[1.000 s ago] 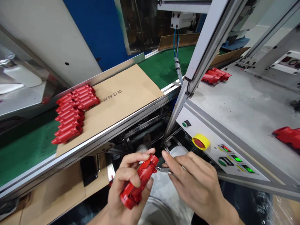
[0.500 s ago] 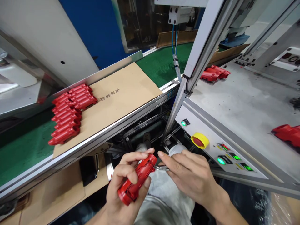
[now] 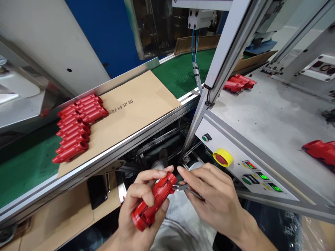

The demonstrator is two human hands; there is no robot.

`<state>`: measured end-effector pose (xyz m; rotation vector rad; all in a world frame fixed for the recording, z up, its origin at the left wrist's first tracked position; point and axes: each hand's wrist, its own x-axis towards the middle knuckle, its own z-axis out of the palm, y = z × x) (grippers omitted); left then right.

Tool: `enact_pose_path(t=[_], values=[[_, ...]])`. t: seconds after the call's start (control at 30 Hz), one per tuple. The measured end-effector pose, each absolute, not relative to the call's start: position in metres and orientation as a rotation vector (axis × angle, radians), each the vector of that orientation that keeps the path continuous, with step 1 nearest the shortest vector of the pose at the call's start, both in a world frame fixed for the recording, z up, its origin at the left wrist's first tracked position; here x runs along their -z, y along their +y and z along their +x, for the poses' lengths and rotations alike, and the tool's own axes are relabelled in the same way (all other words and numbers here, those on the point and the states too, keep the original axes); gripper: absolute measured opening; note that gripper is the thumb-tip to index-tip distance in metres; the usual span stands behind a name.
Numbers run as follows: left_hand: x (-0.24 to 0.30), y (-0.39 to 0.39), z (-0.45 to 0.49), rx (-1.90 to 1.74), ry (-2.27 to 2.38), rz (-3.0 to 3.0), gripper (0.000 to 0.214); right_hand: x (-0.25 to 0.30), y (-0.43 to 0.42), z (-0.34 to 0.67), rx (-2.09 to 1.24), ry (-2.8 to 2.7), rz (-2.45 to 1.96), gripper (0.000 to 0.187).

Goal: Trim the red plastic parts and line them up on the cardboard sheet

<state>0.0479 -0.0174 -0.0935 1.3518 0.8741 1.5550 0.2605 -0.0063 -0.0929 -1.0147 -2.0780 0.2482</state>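
On the left, a batch of red plastic parts (image 3: 73,134) lies side by side in staggered rows, on a cardboard sheet (image 3: 138,108) over the green belt (image 3: 23,174). They look like finished pieces, though nothing visible proves it. Near the middle, the left hand (image 3: 137,205) has its fingers curled around a red housing (image 3: 158,193), tilted with its far end toward the right. Just right of it, the right hand (image 3: 218,198) grips small metal pliers (image 3: 181,187), the handles mostly hidden. Their tips reach the housing's side near its far end — touching or only just beside, I cannot tell. This piece seems partway through, not yet set down. Farther right, past the control panel (image 3: 235,174), red pieces (image 3: 237,83) lie at the worktable's (image 3: 274,101) far left, with more red plastic (image 3: 320,151) at its right edge — possibly what is left to handle.
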Motion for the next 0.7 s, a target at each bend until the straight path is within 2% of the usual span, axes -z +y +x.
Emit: enact_pose_path(t=[0.4,0.6,0.7], values=[[0.100,-0.021,0.046,-1.579,0.932,1.414,0.024,0.096,-0.003,0.259,0.031,-2.175,-1.040,0.053],[0.106,-0.020,0.038,-1.419,0.881,1.326,0.024,0.108,-0.003,0.257,-0.452,-1.885,-0.963,0.037],[0.106,-0.020,0.040,-1.427,0.881,1.296,0.024,0.108,-0.006,0.257,-0.387,-1.913,-0.989,0.044]])
